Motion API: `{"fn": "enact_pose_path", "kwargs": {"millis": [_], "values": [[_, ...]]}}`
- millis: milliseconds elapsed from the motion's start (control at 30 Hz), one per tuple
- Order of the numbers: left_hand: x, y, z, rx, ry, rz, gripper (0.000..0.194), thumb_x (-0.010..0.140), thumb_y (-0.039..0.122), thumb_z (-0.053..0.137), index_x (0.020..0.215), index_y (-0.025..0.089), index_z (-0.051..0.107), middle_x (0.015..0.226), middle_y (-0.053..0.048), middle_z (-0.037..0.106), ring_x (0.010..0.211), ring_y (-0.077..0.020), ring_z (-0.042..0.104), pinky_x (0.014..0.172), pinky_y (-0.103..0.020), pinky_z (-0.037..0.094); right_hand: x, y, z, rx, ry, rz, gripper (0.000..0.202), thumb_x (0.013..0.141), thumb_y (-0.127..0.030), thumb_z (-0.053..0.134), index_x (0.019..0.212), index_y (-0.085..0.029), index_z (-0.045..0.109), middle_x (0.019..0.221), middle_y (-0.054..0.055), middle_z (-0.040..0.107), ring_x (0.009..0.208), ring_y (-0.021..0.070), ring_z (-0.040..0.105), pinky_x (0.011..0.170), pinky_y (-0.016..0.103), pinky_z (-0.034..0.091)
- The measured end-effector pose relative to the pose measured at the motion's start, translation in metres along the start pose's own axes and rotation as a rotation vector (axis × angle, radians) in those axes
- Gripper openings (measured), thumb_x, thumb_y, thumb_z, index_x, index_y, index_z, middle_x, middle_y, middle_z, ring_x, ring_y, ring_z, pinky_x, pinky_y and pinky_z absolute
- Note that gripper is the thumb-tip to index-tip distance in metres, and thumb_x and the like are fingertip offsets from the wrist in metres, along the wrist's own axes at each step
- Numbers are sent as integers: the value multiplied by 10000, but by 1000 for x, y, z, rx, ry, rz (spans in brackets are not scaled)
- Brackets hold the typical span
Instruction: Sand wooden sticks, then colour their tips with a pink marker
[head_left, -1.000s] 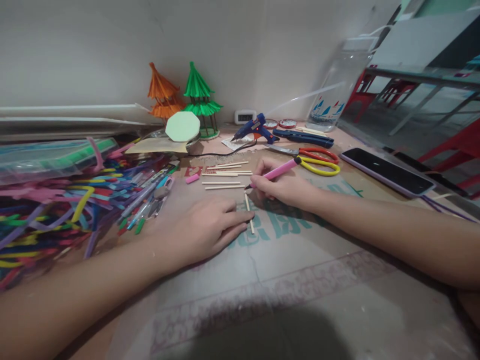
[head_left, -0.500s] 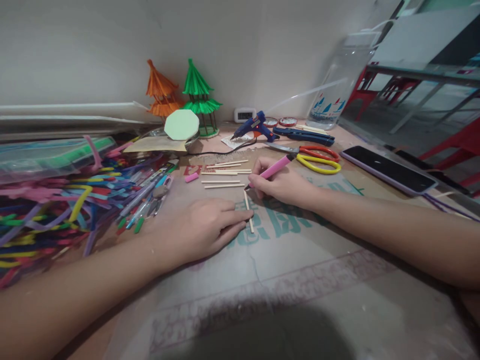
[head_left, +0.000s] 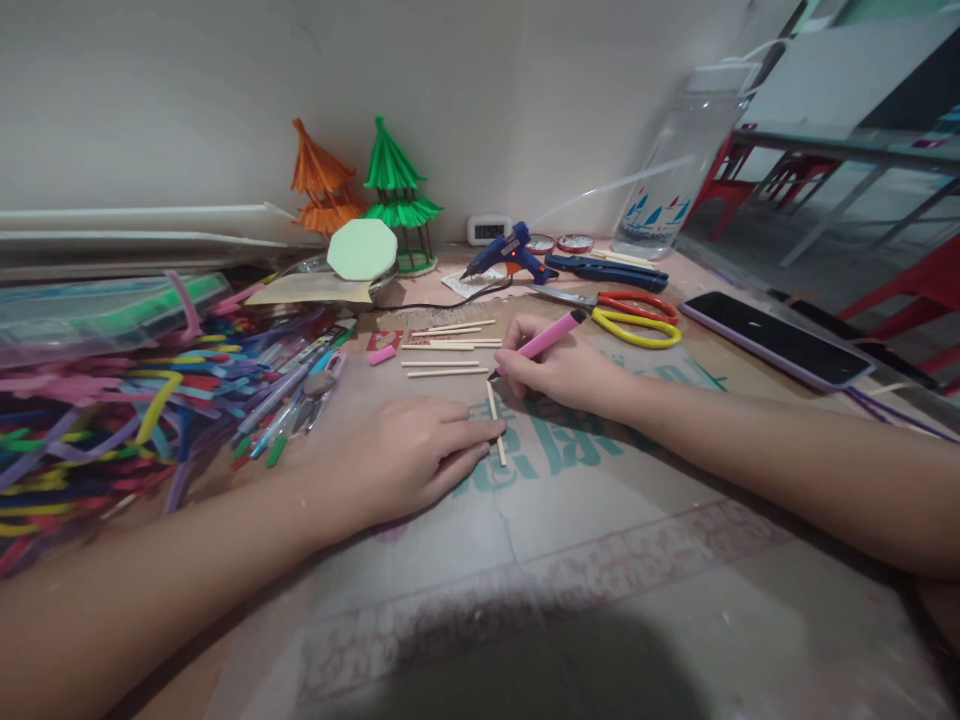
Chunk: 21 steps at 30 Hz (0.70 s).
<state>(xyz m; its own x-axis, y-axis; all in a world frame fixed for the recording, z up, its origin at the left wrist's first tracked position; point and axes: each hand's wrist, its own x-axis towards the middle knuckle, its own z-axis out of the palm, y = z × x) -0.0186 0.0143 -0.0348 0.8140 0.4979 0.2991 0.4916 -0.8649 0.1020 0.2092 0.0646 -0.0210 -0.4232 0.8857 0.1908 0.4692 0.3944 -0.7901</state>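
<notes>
A thin wooden stick (head_left: 493,405) lies on the printed cardboard sheet (head_left: 600,520). My left hand (head_left: 420,450) rests flat, fingers stretched out, with the index fingertip on that stick. In my right hand (head_left: 551,365) is a pink marker (head_left: 551,333), its dark tip at the stick's far end. The marker's pink cap (head_left: 382,355) lies apart, to the left. Beyond the hands several more wooden sticks (head_left: 448,373) are laid out roughly side by side.
At left sits a heap of coloured pipe cleaners (head_left: 75,420) with pens beside it. Towards the wall are a blue glue gun (head_left: 499,250), scissors (head_left: 637,325), an orange model pavilion (head_left: 322,180) and a green one (head_left: 397,180). A phone (head_left: 776,340) and water bottle (head_left: 664,170) are at right.
Almost nothing differs. Both hands, the marker and the stick hold their places; the view has shifted very slightly.
</notes>
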Motion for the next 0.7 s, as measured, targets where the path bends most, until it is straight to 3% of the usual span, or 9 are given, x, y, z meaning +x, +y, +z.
{"fn": "enact_pose_path", "kwargs": {"millis": [400, 600, 700], "values": [[0, 0, -1, -8, -20, -17, 358, 1065, 304, 411, 1257, 220, 701, 834, -50, 698, 771, -189, 659, 701, -293, 502, -3, -2, -2, 97, -122, 17, 181, 849, -249, 617, 745, -227, 470, 518, -49, 587, 492, 125, 527, 504, 249, 401], [-1, -1, 0, 27, -25, 3, 365, 1063, 295, 415, 1310, 239, 678, 840, -46, 694, 757, -195, 661, 673, -305, 483, 0, 0, -2, 60, 59, 18, 150, 914, -300, 580, 806, -221, 512, 551, -44, 559, 506, 132, 504, 519, 268, 374], [-1, 0, 0, 36, -33, 4, 367, 1062, 293, 417, 1326, 242, 666, 842, -44, 692, 757, -198, 662, 667, -308, 476, 1, 1, -2, 14, 84, -18, 163, 902, -320, 594, 795, -211, 537, 572, -38, 544, 540, 136, 496, 548, 276, 375]]}}
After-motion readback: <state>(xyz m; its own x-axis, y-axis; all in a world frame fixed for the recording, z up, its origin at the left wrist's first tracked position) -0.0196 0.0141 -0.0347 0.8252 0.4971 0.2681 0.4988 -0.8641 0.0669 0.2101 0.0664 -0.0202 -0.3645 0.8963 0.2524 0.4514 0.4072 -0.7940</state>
